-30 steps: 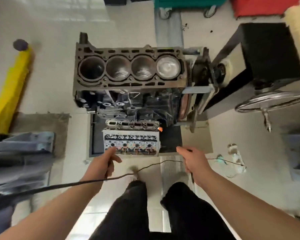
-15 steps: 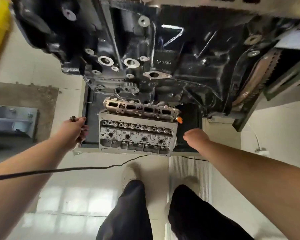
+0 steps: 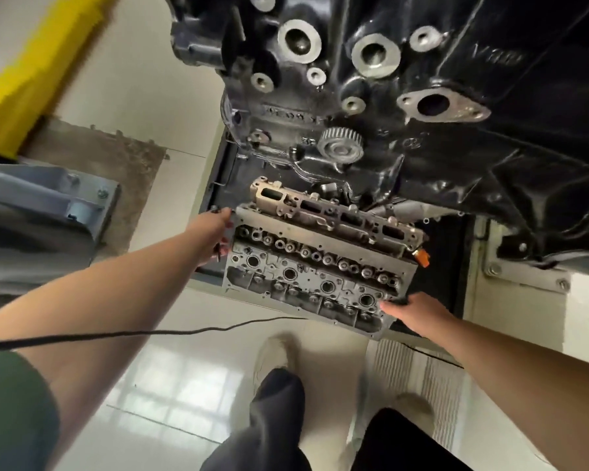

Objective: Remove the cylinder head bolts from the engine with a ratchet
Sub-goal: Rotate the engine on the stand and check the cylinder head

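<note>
The grey cylinder head (image 3: 320, 263) lies on a black tray (image 3: 218, 185) on the floor, under the black engine block (image 3: 439, 79). My left hand (image 3: 211, 232) is against the head's left end. Its fingers curl round a thin dark piece whose ends poke out above and below the fist; I cannot tell whether it is a bolt or a tool. My right hand (image 3: 412, 311) holds the head's near right corner, with the fingertips on its edge. No ratchet shows.
A thin black cable (image 3: 150, 333) runs across the floor in front of the tray. A grey metal stand foot (image 3: 48, 205) and a yellow part (image 3: 31, 62) are at the left. My legs and shoes (image 3: 276, 355) stand on the pale tiles.
I have bent down closer to the cylinder head. Both hands moved forward from the air in front of it to its left end and near right corner.
</note>
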A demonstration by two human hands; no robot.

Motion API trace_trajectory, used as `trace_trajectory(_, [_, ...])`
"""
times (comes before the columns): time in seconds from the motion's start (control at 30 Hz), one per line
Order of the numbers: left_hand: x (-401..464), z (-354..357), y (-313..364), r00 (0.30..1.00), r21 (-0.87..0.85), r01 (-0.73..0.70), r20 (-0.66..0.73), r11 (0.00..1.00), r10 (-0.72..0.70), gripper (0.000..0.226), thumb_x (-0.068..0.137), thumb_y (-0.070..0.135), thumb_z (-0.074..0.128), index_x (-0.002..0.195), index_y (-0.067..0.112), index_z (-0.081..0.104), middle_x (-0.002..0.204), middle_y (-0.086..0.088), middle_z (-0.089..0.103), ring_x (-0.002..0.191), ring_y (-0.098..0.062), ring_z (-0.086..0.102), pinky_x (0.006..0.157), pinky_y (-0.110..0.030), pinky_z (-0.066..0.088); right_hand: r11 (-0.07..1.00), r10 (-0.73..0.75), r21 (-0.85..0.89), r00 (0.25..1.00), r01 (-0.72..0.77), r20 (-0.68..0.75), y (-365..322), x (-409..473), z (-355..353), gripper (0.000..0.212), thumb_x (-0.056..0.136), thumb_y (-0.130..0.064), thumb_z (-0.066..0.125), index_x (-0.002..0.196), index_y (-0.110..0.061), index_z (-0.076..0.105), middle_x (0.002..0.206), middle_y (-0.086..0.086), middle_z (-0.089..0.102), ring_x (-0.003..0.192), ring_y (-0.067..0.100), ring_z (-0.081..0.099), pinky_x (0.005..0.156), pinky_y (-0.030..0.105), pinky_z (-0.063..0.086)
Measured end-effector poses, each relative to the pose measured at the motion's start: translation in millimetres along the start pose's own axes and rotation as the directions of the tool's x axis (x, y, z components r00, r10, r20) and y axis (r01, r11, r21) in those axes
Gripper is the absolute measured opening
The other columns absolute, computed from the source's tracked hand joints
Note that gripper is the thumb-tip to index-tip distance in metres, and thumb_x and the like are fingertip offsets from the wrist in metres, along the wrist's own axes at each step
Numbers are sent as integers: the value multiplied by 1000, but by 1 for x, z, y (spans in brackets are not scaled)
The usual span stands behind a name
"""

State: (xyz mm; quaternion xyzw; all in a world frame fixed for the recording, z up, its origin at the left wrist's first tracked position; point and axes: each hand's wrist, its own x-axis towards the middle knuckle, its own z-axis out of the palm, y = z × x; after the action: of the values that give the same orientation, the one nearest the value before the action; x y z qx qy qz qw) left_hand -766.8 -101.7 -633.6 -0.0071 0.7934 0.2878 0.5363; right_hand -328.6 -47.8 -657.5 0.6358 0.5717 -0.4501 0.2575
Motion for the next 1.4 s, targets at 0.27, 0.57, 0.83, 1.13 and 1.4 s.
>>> trace_trajectory(0.27, [24,19,10,995,135,-98,-14,986,101,38,108,48,52,106,10,61,86,-12,63,67,-22,57,56,-29,40,993,-39,-110,999,39,4,1,-2,8,88,56,-106,41,65,-20,60,45,-8,51,44,11,59,54,27,41])
trace_trajectory(0.57, [34,23,20,997,260,-45,-45,965,58,28,106,17,44,92,7,66,49,-2,65,40,-15,61,35,-20,43,965,-136,-232,989,118,-64,0,-14,7,77,74,-99,31,77,-28,62,63,-9,58,59,12,60,57,28,44])
trace_trajectory(0.83, [19,11,-8,997,186,-70,-3,980,72,25,105,24,55,106,5,72,84,-11,66,74,-24,57,57,-29,37,933,-198,-320,977,163,-82,5,-29,-8,97,50,-109,10,74,-29,57,65,-10,59,63,10,59,57,27,43])
trace_trajectory(1.13, [-119,-15,-4,986,142,-138,-72,980,149,26,93,22,60,99,1,74,87,-20,73,76,-31,64,67,-38,47,930,-142,-350,987,109,-72,24,-149,-46,92,54,-109,12,72,-30,54,63,-10,58,65,12,64,60,26,46])
trace_trajectory(1.4, [-305,-37,-2,985,202,-140,-68,969,156,28,81,33,62,80,8,76,73,-16,76,79,-40,74,74,-55,59,947,-70,-311,997,77,32,64,-333,-72,99,54,-109,19,126,-54,60,124,-15,67,116,14,63,84,32,46])
